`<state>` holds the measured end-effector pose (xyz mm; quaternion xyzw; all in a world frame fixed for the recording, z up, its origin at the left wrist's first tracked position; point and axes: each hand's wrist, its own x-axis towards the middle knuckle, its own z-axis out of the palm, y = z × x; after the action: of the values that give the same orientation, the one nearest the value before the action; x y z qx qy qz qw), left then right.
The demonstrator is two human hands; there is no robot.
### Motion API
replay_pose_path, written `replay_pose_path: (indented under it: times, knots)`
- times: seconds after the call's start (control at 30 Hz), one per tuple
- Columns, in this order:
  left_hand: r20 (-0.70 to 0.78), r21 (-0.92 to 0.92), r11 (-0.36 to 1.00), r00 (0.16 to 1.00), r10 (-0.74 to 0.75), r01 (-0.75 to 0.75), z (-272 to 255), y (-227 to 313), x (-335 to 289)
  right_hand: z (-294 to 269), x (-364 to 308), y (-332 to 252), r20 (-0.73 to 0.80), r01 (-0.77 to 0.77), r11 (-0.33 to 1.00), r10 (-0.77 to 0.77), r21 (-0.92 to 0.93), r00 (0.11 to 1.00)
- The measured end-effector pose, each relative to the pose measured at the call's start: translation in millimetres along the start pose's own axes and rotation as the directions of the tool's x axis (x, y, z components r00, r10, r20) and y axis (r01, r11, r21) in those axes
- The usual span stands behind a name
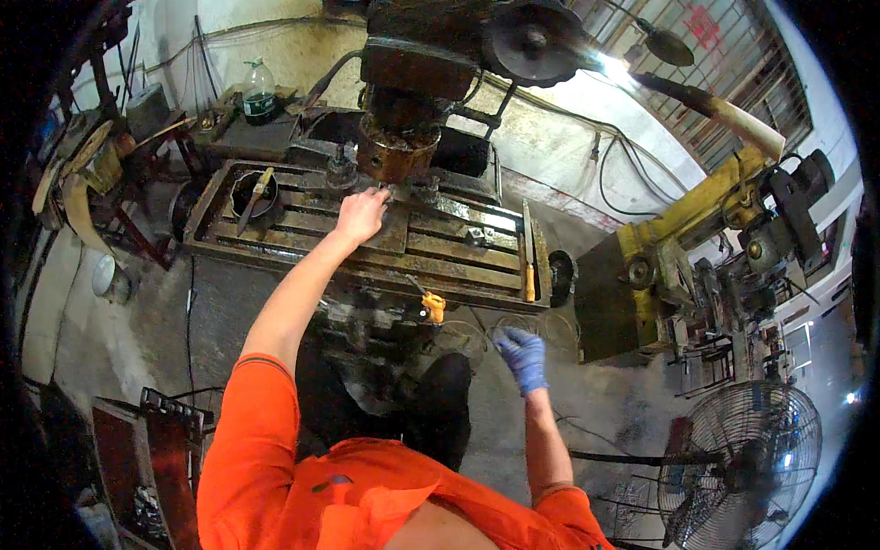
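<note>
My left hand (362,216), bare, reaches over the slotted metal machine table (330,252) to just below the machine's round spindle head (396,151). Its fingers are closed near a small metal part there; what they pinch is too small to make out. My right hand (521,357), in a blue glove, is curled in front of the table, and whatever lies inside its fingers is hidden. Between the hands, a yellow air gun (433,307) hangs at the table's front edge. A small dark metal block (477,237) rests on the table's right half.
A black pot (266,209) with a brush (257,194) stands on the table's left end. Along the right end lies a file with a wooden handle (529,275). A caged fan (742,467) is at lower right, a yellow machine (632,243) at right, a bottle (259,92) behind.
</note>
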<state>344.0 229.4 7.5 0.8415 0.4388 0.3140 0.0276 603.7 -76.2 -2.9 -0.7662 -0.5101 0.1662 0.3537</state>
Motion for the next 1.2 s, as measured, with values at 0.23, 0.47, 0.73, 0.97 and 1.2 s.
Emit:
replay_pose_path:
  times: [0.23, 0.47, 0.73, 0.97, 1.2]
  knots:
    - [0.051, 0.063, 0.967, 0.967, -0.248, 0.245, -5.9, 1.3, 14.4, -124.8, 52.0, -123.0, -0.328, 0.335, 0.928, -0.269, 0.161, 0.905]
    - [0.084, 0.039, 0.951, 0.948, -0.308, 0.306, -15.9, -15.4, 12.1, -230.1, 104.5, -291.7, -0.642, 0.907, 0.169, -0.658, 0.385, 0.394]
    - [0.109, -0.01, 0.952, 0.947, -0.303, 0.306, -7.5, -14.0, 19.3, -194.0, 74.8, -241.0, -0.655, 0.884, 0.273, -0.595, 0.379, 0.465]
    - [0.107, 0.022, 0.944, 0.938, -0.329, 0.328, -4.6, -14.0, 18.7, -156.8, 65.2, -222.7, -0.738, 0.867, 0.468, -0.523, 0.17, 0.427]
    - [0.123, -0.052, 0.944, 0.941, -0.317, 0.325, -8.8, -13.4, 18.1, -140.2, 67.0, -204.2, -0.753, 0.902, 0.352, -0.515, 0.25, 0.41]
